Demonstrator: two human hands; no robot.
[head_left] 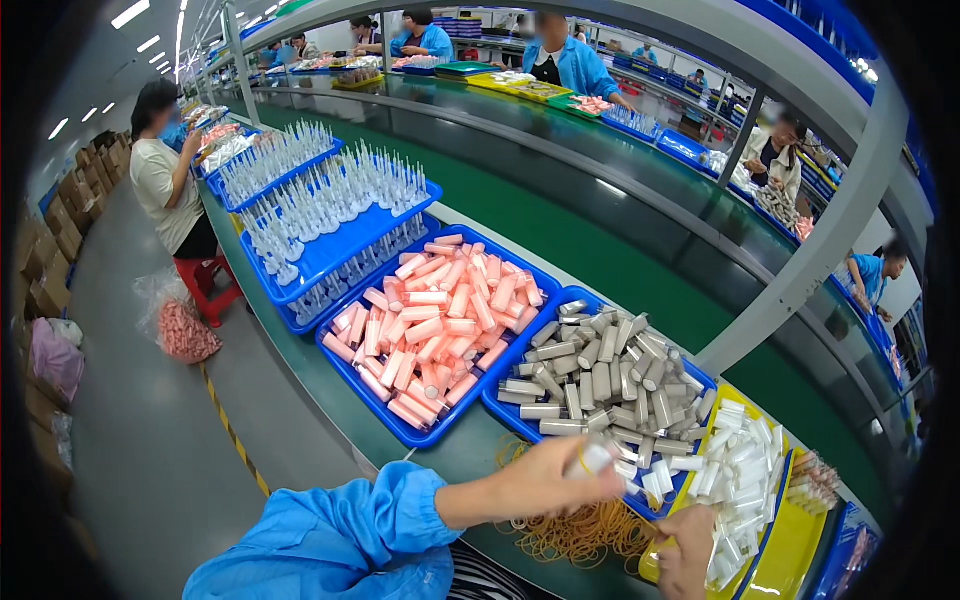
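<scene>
My left hand [555, 480] is closed round a small whitish cylinder [597, 458], blurred by motion; a thin yellowish line shows beside it. Lower right, my right hand [685, 552] has its fingers curled together at the edge of a yellow tray [650, 572]; what it grips, if anything, is hidden. White cylinders [738, 490] fill that tray. Below my left hand lies a loose pile of tan rubber bands [585, 532]. Grey cylinders with clear ends [602, 380] are heaped in a blue tray [492, 398] just beyond it.
Left of the grey ones, a blue tray [400, 432] holds pink cylinders [440, 320]. Farther left stand stacked blue trays [335, 245] of upright clear spiky parts. A grey metal post [800, 265] rises at the right. A green conveyor [560, 225] runs behind; co-workers sit along it.
</scene>
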